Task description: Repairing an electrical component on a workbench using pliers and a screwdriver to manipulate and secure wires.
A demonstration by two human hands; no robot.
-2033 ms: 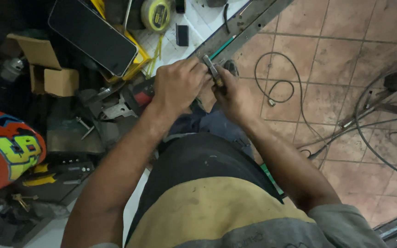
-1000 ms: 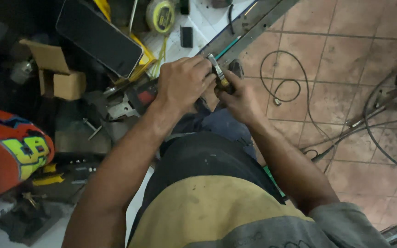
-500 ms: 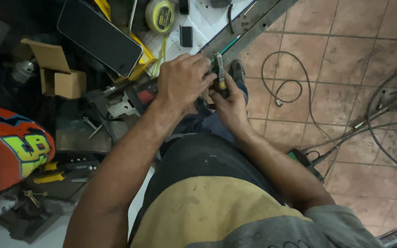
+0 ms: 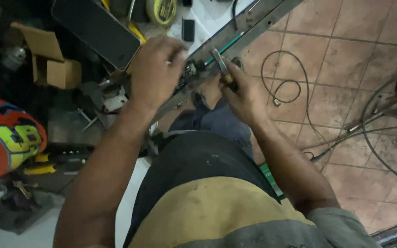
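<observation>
Left hand: the left hand (image 4: 155,76) lies palm-down over the metal rail (image 4: 249,23), fingers curled around it and pressing a small dark fitting (image 4: 190,70) against its face.
Right hand: the right hand (image 4: 244,94) is closed around a screwdriver (image 4: 221,66) — the shaft runs up from the fist, the tip meeting the rail just beside the left fingers.
Rail position: it runs diagonally from the upper right corner down toward the person's lap, above the knees, with both hands on its lower stretch.
Rail handling: judged stiff and moderately heavy; a long piece likely to swing at its free end, so hold it close to the working point, as it is held here. Edges look sharp.
Rail material: grey metal channel, dull and scuffed, with a thin green line along one face.
Screwdriver handling: light and rigid; the tip may slip off a small fastener.
Floor: worn reddish-brown tiles, dusty, with a loose thin cable (image 4: 286,78) coiled on them.
Surroundings: a yellow tape measure (image 4: 161,10), a dark flat panel (image 4: 95,30), a cardboard box (image 4: 53,62) and an orange helmet-like shell (image 4: 5,138) — all well apart from the hands.
</observation>
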